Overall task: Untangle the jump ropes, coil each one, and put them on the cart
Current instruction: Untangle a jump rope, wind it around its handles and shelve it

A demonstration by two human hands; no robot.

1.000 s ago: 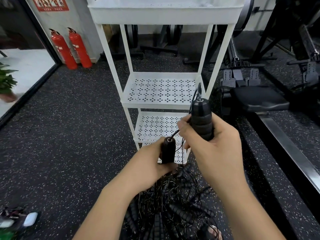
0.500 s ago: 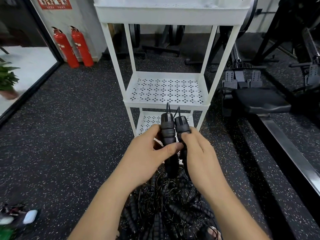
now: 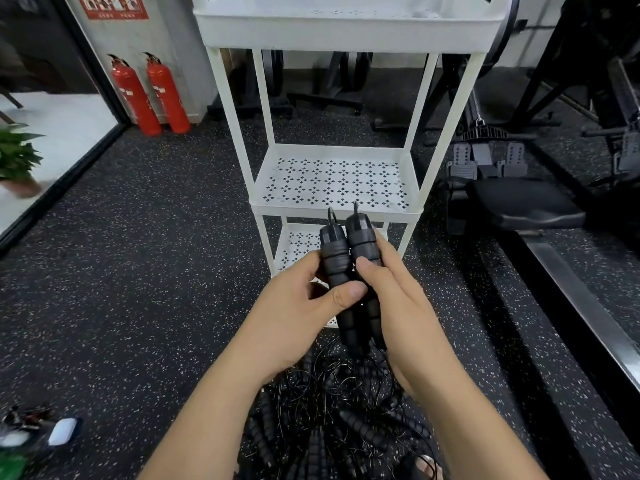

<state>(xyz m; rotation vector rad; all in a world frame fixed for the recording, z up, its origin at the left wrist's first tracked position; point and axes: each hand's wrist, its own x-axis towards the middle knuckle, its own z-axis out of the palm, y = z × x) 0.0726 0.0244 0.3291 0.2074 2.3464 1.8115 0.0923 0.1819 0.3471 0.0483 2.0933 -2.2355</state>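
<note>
I see both hands raised in the centre of the frame, in front of the cart (image 3: 239, 133). They press two black ribbed jump-rope handles together side by side, upright, with the cable ends pointing up. My left hand (image 3: 298, 317) grips the left handle (image 3: 334, 258), its thumb lying across the front of both. My right hand (image 3: 403, 306) is curled round the right handle (image 3: 363, 237), thumb on its front and fingers behind. The two handles touch along their length, and their tops overlap the front rim of the middle shelf (image 3: 277, 207) in the picture.

Below the hands, at the bottom centre, the rest of the ropes (image 3: 346, 414) lie in a tangled heap on the speckled floor (image 3: 138, 271), thin cables looped over more ribbed handles. The cables from the held pair drop toward that heap; I cannot follow them into it.

The top tray (image 3: 346, 32) sits at the upper edge of the frame, and the bottom shelf (image 3: 298, 242) shows behind the hands. Two red extinguishers (image 3: 152, 95) stand in the upper left, a plant (image 3: 17, 154) is at the left edge, and a black padded seat (image 3: 519, 202) is at the right.
</note>
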